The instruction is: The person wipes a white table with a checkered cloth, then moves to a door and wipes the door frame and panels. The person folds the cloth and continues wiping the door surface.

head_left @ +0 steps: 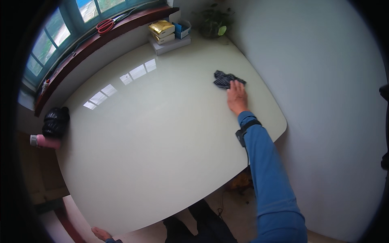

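My right hand [237,96] reaches over the right part of a glossy pale tabletop [146,145], its fingers on a crumpled dark cloth [225,79] with light stripes. The cloth lies against the surface and spreads out beyond the fingertips; the part under them is hidden. Down at the near left corner, my left hand [101,234] rests at the table's edge. Only part of that hand shows, so its grip is unclear.
Gold-wrapped packs [162,29] and an open blue box [181,29] sit on a flat white box [170,45]. Beside them stands a potted plant [212,25]. Red-handled scissors [105,26] lie on the windowsill. A black jar [56,123] and pink bottle [47,142] are at left.
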A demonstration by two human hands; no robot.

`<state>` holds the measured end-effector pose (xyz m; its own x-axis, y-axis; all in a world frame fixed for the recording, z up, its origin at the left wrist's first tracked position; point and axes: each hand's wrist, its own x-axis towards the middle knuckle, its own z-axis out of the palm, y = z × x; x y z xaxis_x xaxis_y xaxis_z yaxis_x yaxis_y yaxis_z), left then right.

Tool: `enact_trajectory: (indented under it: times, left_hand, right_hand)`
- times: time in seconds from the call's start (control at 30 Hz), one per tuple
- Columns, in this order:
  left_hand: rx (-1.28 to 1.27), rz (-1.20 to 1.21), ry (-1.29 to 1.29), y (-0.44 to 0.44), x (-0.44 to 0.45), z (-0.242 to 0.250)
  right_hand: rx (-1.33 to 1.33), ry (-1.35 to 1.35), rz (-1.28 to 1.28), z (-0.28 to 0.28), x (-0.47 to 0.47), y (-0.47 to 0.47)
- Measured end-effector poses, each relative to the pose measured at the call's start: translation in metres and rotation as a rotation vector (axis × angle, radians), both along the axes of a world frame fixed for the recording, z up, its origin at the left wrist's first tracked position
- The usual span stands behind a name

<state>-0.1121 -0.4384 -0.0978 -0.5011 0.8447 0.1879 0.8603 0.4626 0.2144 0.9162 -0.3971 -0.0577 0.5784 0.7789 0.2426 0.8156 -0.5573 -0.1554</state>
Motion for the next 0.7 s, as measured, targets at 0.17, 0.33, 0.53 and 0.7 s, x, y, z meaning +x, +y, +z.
enact_trajectory:
  times: [0.17, 0.33, 0.53, 0.7]
  left_hand:
    - [0.038, -0.027, 0.059, -0.002, 0.01, 0.011]
    - [0.133, 0.269, -0.274, -0.03, 0.009, -0.014]
    - [0.074, 0.231, -0.04, -0.036, 0.043, -0.004]
    - [0.143, 0.26, -0.083, -0.02, 0.084, 0.012]
  right_hand:
    - [0.005, -0.108, -0.115, -0.027, 0.093, -0.023]
    - [0.0, -0.183, -0.144, -0.053, 0.195, -0.087]
    - [-0.277, -0.225, -0.292, -0.085, 0.241, -0.141]
    - [-0.332, -0.246, -0.291, -0.095, 0.183, -0.165]
